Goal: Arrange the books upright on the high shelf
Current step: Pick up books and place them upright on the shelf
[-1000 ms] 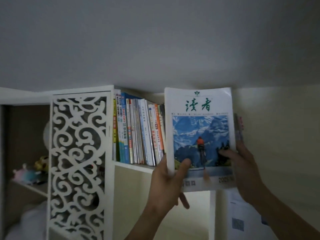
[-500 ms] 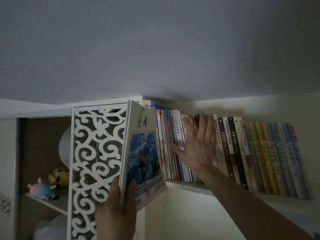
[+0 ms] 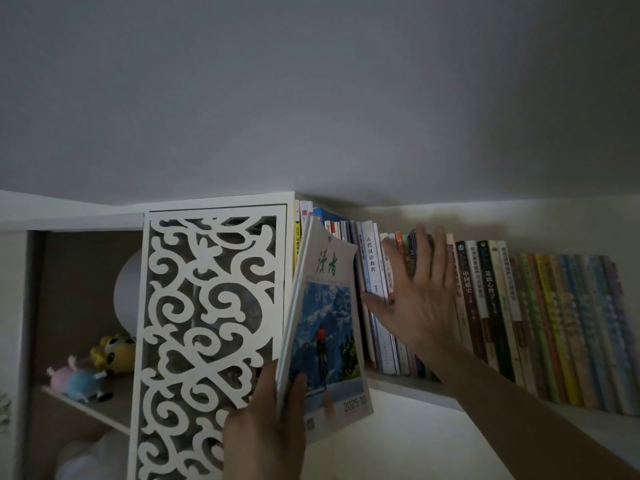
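Note:
My left hand (image 3: 266,424) grips a thin magazine (image 3: 325,327) by its lower edge; the cover shows a blue mountain scene and green characters. Its top edge is wedged among the leftmost books, tilted, with its lower part out in front of the white high shelf (image 3: 408,384). A long row of upright books (image 3: 502,306) fills the shelf to the right. My right hand (image 3: 412,292) lies flat with spread fingers against the book spines just right of the magazine, covering several of them.
A white carved lattice panel (image 3: 207,327) stands directly left of the magazine. Behind it, a side shelf (image 3: 100,410) holds small plush toys (image 3: 90,372) and a round white object (image 3: 126,292). The ceiling hangs close above the book tops.
The magazine went from flat-facing in both hands to edge-on at the row's left end, its top now tucked among the books. My right hand let go and presses the spines.

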